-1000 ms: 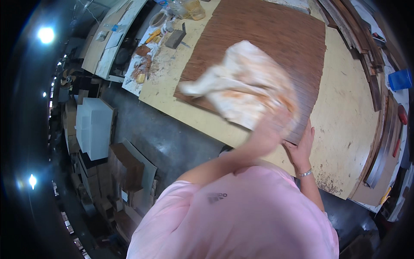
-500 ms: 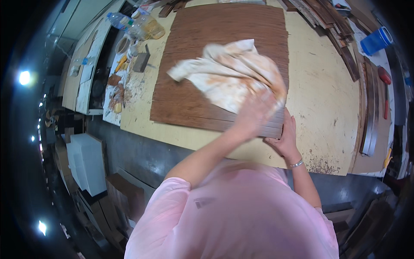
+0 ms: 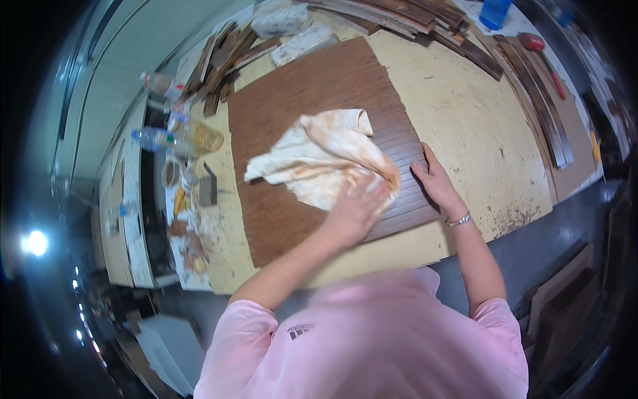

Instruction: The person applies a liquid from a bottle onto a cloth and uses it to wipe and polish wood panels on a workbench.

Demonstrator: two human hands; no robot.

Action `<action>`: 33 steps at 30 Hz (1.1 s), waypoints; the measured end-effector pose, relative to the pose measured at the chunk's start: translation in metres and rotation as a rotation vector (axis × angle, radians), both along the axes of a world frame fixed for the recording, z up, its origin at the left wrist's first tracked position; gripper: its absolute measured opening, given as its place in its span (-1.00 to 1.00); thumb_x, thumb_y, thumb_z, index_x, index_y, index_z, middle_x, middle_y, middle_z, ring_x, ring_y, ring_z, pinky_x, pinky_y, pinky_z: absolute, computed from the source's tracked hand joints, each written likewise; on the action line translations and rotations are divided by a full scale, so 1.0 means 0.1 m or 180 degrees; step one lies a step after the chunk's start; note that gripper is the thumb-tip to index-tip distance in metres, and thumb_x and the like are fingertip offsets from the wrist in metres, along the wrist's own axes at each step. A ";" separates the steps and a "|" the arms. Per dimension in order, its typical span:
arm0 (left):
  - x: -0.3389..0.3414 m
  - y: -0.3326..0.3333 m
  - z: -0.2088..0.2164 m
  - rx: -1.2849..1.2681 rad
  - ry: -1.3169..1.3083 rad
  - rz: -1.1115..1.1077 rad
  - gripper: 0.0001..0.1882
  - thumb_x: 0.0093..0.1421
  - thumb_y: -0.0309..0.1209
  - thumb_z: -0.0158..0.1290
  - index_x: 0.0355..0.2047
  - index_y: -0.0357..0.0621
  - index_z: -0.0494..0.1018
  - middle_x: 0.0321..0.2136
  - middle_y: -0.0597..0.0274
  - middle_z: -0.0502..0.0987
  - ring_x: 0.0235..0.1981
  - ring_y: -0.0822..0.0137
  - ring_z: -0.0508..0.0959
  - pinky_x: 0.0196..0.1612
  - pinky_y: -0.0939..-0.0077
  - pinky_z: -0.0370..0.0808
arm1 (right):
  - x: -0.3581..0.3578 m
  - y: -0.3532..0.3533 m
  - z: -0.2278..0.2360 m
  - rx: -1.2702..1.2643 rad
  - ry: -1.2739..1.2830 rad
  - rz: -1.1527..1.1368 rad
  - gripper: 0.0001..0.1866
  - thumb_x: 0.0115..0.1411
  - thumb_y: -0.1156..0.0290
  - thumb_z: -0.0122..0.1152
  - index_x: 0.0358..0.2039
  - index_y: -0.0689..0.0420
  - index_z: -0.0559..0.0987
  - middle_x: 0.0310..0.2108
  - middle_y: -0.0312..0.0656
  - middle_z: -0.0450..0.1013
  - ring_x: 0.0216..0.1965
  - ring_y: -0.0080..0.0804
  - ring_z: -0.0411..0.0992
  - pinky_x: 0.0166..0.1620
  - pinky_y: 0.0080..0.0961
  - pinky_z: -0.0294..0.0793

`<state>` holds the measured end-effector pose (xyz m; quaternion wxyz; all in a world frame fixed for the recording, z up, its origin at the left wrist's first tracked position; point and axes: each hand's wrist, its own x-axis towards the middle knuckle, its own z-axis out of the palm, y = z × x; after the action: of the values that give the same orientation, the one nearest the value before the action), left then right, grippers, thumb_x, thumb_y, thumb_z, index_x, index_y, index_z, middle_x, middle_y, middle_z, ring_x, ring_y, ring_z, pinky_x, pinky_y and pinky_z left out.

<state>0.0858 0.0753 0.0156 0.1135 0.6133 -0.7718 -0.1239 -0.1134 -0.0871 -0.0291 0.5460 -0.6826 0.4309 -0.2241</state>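
Note:
A large brown panel of narrow wooden strips point(image 3: 286, 113) lies on the pale worktable. Bunched on top of it is a white cloth point(image 3: 292, 156) with orange-brown stains. My left hand point(image 3: 359, 213) presses the cloth down on the near right part of the panel, its fingers closed into the folds and slightly blurred. At the panel's right edge, my right hand point(image 3: 440, 186) rests with fingers stretched out along the side and the thumb apart, over the top surface. Part of the panel is hidden beneath the cloth.
Plastic bottles point(image 3: 206, 137), a dark block point(image 3: 208, 189) and a yellow-handled tool point(image 3: 179, 199) sit at the left. Wood strips point(image 3: 425, 20) and wrapped white bundles point(image 3: 302, 45) lie at the far side. Metal bars point(image 3: 555, 143) and a red-handled tool point(image 3: 531, 42) are on the right.
The whole view has tilted and shifted. My left hand has slid the cloth leftward over the panel. My right hand has moved from the near right corner farther up the right edge.

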 end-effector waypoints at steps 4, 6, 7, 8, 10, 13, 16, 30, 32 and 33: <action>0.66 0.14 0.12 -0.0037 -0.0616 -0.0436 -0.48 0.27 -0.21 0.03 0.21 -0.06 0.36 0.26 0.08 0.32 0.30 0.09 0.26 0.32 -0.14 0.10 | 0.25 0.03 0.20 -0.0089 0.0928 -0.0518 -0.22 0.29 0.07 0.13 0.34 0.31 0.13 0.13 0.34 0.36 0.20 0.13 0.34 0.22 -0.26 0.32; 1.30 -0.02 0.11 0.0011 -0.0951 -0.0047 -0.56 0.29 -0.21 -0.03 0.12 -0.12 0.42 0.15 0.04 0.43 0.17 0.03 0.39 0.24 -0.08 0.20 | 0.35 0.10 0.50 0.0041 0.1635 -0.0677 -0.24 0.28 0.07 0.14 0.32 0.28 0.17 0.03 0.34 0.43 0.13 0.17 0.40 0.18 -0.22 0.37; 1.67 -0.27 0.14 0.0240 -0.0965 0.0316 -0.59 0.29 -0.22 -0.05 0.06 -0.16 0.45 0.07 0.01 0.49 0.08 0.01 0.46 0.18 -0.05 0.26 | 0.35 0.10 0.50 -0.0081 0.1661 -0.0757 -0.26 0.28 0.08 0.14 0.31 0.27 0.19 0.01 0.34 0.44 0.10 0.18 0.41 0.16 -0.20 0.38; 1.96 -0.54 0.28 0.0688 -0.0443 0.0822 -0.62 0.35 -0.23 -0.13 -0.01 -0.25 0.45 -0.05 -0.02 0.54 -0.03 -0.04 0.49 0.09 -0.04 0.29 | 0.34 0.11 0.47 -0.0184 0.1698 -0.0820 -0.28 0.28 0.09 0.14 0.30 0.26 0.21 -0.02 0.34 0.46 0.08 0.18 0.43 0.14 -0.18 0.39; 2.85 -0.60 -0.41 -0.1165 0.0029 0.2098 -0.53 0.44 -0.15 -0.27 -0.05 -0.29 0.48 -0.06 -0.12 0.54 -0.02 -0.09 0.48 0.13 -0.01 0.26 | 0.39 0.17 0.41 -0.0232 0.1476 -0.0714 -0.30 0.28 0.09 0.13 0.29 0.24 0.24 -0.01 0.34 0.45 0.09 0.16 0.42 0.15 -0.19 0.38; 2.37 -1.13 -0.27 0.0696 0.0387 0.1461 -0.57 0.36 -0.18 -0.18 0.02 -0.24 0.43 0.01 -0.12 0.50 0.12 -0.08 0.40 0.25 -0.27 0.07 | 0.26 -0.05 0.22 -0.0326 0.0972 -0.0734 -0.30 0.29 0.10 0.12 0.31 0.23 0.23 0.13 0.31 0.36 0.20 0.07 0.34 0.24 -0.27 0.30; 1.47 -0.96 -0.29 -0.0225 -0.0002 0.0061 -0.61 0.30 -0.23 -0.10 0.01 -0.20 0.45 0.05 0.00 0.50 0.18 -0.03 0.37 0.29 -0.28 0.08 | 0.39 -0.50 0.23 -0.0147 0.0219 -0.0506 -0.26 0.31 0.11 0.11 0.38 0.21 0.15 0.37 0.19 0.10 0.41 -0.12 0.08 0.39 -0.39 0.06; 1.85 -1.38 0.41 -0.0680 0.0802 0.0472 -0.54 0.26 -0.41 -0.03 0.17 -0.28 0.38 0.12 -0.02 0.45 0.20 0.02 0.39 0.27 0.18 0.27 | 1.49 -1.86 -0.24 -0.0276 -0.0252 0.0319 -0.19 0.31 0.30 0.16 0.41 0.29 -0.03 0.39 0.12 0.06 0.41 -0.18 0.06 0.40 -0.45 -0.03; 1.37 -1.54 0.27 0.0001 0.0388 -0.0751 -0.45 0.17 -0.43 0.03 0.20 -0.24 0.35 0.14 -0.05 0.41 0.23 -0.04 0.34 0.31 0.09 0.22 | 1.49 -1.86 -0.26 -0.0417 -0.0220 0.0312 -0.24 0.35 0.28 0.10 0.40 0.30 0.00 0.38 0.11 0.09 0.40 -0.18 0.07 0.40 -0.44 -0.03; 1.22 -1.63 0.10 0.0097 0.0292 -0.1198 -0.41 0.12 -0.44 0.05 0.21 -0.22 0.34 0.16 -0.05 0.38 0.25 -0.07 0.31 0.33 0.05 0.19 | 1.51 -1.86 -0.26 -0.0369 -0.0301 0.0249 -0.28 0.37 0.26 0.06 0.40 0.30 0.02 0.37 0.10 0.11 0.39 -0.19 0.09 0.40 -0.45 -0.02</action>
<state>0.2075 -0.0876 0.0253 0.1140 0.4535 -0.8649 -0.1824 0.0378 -0.2726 -0.0553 0.5337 -0.7181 0.3639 -0.2592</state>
